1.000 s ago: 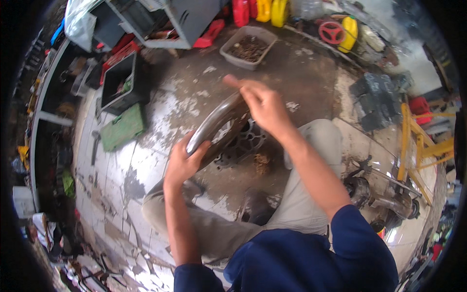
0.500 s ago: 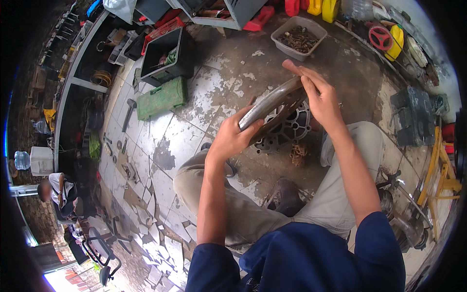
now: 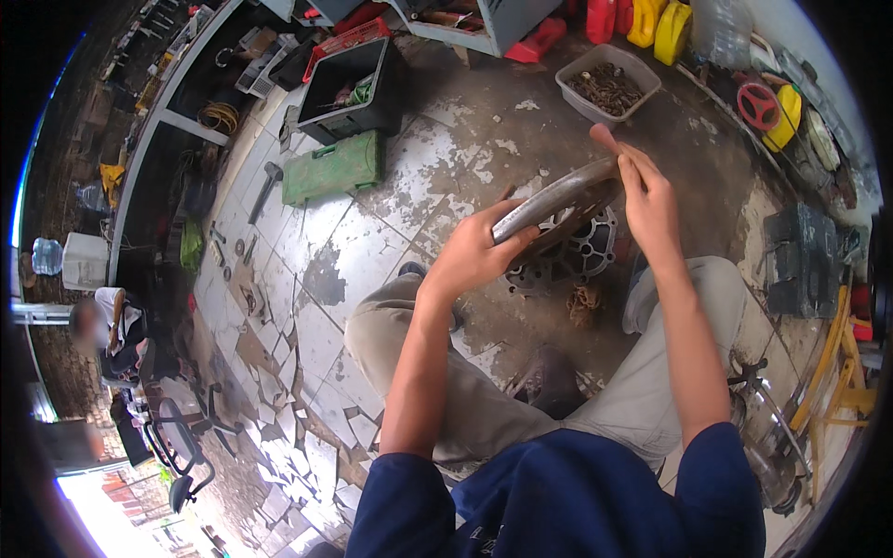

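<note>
Stained floor point(image 3: 502, 107) — grey metal disc point(image 3: 555, 196)

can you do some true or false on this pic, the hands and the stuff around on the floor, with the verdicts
1. The left hand grips a metal part with a curved rim. True.
2. The right hand rests on a knee. False: the right hand is raised at the part's far end, with a reddish piece at its fingertips.
3. The green case lies on the floor next to the black bin. True.
4. The hammer lies to the right of the green case. False: the hammer is to its left.
5. The plastic tub is empty. False: the tub holds a heap of small brownish pieces.
</note>
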The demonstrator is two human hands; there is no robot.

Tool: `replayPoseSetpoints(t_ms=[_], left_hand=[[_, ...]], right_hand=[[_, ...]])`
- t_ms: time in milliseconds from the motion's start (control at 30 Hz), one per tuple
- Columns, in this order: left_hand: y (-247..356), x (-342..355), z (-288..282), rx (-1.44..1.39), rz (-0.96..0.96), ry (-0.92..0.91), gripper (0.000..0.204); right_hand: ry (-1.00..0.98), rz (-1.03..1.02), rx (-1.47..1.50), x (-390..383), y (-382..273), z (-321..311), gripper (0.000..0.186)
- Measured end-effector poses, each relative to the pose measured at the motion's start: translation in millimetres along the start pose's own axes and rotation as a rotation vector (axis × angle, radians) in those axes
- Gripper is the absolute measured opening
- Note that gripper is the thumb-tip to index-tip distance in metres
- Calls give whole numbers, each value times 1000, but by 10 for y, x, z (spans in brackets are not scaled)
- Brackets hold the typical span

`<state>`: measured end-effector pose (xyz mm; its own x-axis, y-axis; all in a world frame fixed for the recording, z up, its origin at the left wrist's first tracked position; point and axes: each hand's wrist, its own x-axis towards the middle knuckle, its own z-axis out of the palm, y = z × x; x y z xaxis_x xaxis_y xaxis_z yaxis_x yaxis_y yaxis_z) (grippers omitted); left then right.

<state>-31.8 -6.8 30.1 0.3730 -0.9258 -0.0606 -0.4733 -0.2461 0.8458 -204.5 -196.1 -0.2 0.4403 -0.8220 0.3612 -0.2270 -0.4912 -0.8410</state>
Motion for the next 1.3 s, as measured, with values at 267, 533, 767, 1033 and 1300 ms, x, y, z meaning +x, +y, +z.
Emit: replayPoseSetpoints(t_ms=[267,533,767,1033,1300], left_hand=[[-23,-39,18,-19,22,-9,46],[96,-14,5,2,-135,-8,46],[38,2,49,33,-79,3,39],[-19,-15,77,8,-2,64,33],[29,13,58,-4,-70,30,34]], right_hand=[[-6,-23,24,-43,-6,-23,34],[-51,21,161,77,105,-38,35],[-20,254,185,82,236,-63,38],[-42,176,214,65,175,-94,40],[-58,121,294,51,145,-108,35]])
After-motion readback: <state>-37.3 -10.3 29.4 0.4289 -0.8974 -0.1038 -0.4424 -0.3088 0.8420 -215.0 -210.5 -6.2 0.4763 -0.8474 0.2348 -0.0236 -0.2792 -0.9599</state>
